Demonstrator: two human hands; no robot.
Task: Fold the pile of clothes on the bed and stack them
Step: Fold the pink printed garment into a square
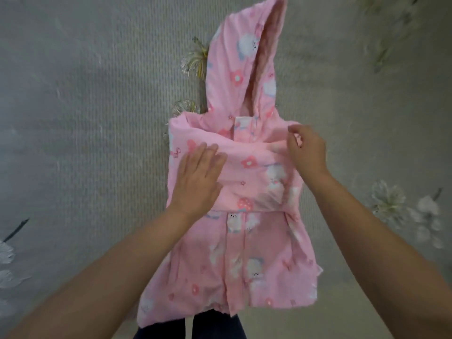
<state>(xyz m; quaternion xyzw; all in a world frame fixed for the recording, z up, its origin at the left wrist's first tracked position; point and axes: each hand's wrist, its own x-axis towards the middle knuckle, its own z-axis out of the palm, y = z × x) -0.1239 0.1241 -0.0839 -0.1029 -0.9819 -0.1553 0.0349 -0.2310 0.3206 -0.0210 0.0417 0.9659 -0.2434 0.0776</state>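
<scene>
Mid-fold on pink hooded jacket (244, 187): left hand (198, 177) flat, pressing sleeves; right hand (307, 152) pinching crossed sleeve; next, probably hood beyond both hands folded down.

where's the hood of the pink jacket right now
In the head view, the hood lies at top centre, extending away from the person on the grey bedspread, beyond the sleeves folded across the jacket under both hands.

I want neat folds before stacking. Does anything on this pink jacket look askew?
The pink hooded jacket has its hood still unfolded, sticking out away from the person. The left hand presses the folded sleeves; the right hand pinches fabric.
</scene>
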